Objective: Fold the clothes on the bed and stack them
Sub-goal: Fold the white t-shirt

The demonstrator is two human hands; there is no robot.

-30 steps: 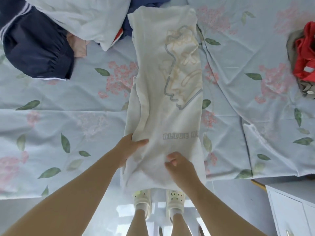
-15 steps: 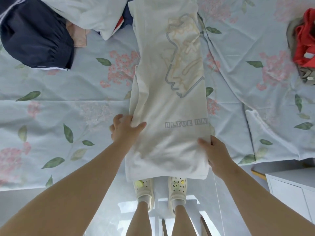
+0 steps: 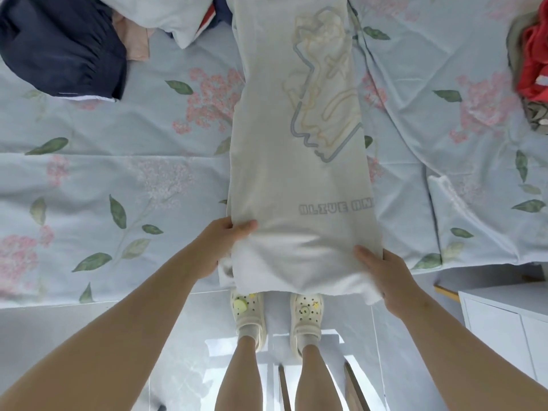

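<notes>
The bed under its pale blue sheet printed with pink flowers and green leaves [image 3: 118, 173] is filling most of the view, and the long white cotton garment with a grey and cream outline print [image 3: 296, 129] is lying down the middle of it as a narrow strip. The strip's long axis is running from the far side straight toward the person, and its near end is hanging just over the near edge of the bed. A crumpled navy garment [image 3: 59, 46] is sitting far left and a bundled red garment [image 3: 533, 66] far right, both well apart from the strip and not yet folded. The left hand [image 3: 225, 235] is pinching the strip's left edge, thumb on top, and the right hand [image 3: 382, 271] is clamping the right edge slightly nearer the hem; its fingers are probably curled underneath, though the cloth is hiding them. Both hands are holding the near end, so the rest of the strip is stretching away from the grip toward the far side, and the coming fold looks like a lift of this end carried far along that axis. Compared with a second ago, the right hand is no longer resting mid-hem but gripping the right edge, and the near end is now bulging upward between the hands.
</notes>
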